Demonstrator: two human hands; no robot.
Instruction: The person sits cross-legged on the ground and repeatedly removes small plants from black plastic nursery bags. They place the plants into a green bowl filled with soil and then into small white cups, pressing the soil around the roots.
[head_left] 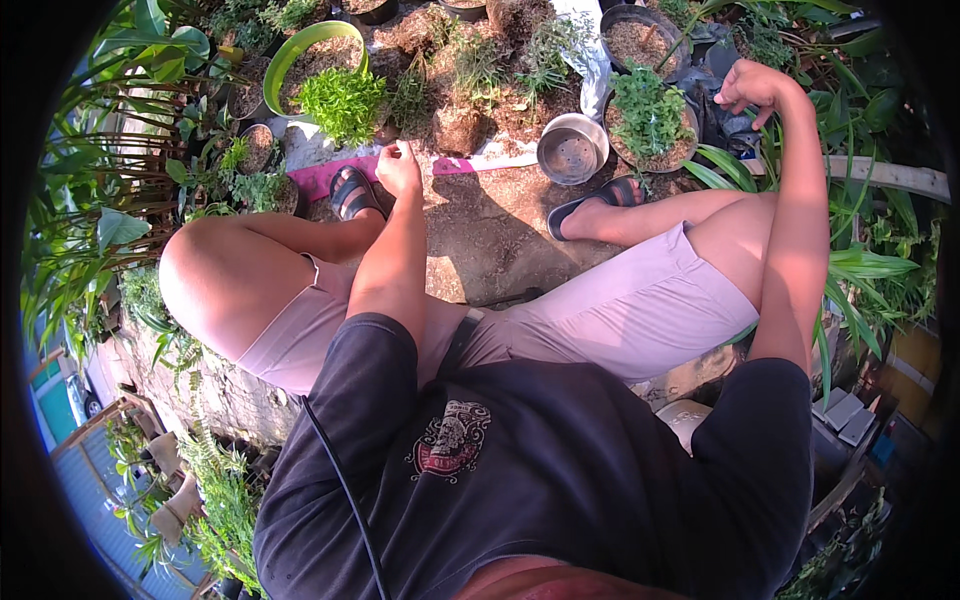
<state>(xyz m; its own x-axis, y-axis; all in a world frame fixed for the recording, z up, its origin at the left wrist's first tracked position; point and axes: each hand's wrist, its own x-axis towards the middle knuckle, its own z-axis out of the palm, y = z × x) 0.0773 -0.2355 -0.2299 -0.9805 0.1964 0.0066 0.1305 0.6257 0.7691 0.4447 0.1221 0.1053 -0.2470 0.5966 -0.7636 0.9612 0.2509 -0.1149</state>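
Observation:
My left hand is closed with its fingertips pressed together, just above a pink strip on the ground. Whatever it may hold is too small to make out. Ahead of it lies a brown root ball; a bright green leafy seedling clump is at its upper left, by a lime-green pot. My right hand hangs with loosely bent fingers, thumb apart and nothing seen in it. It is near dark plastic and a pot's feathery green plant.
A grey pot with drainage holes stands between my feet and the plants. A round pot of brown soil mix is at the back. Wispy seedlings lie farther off. Long-leaved plants crowd the right, dense foliage the left.

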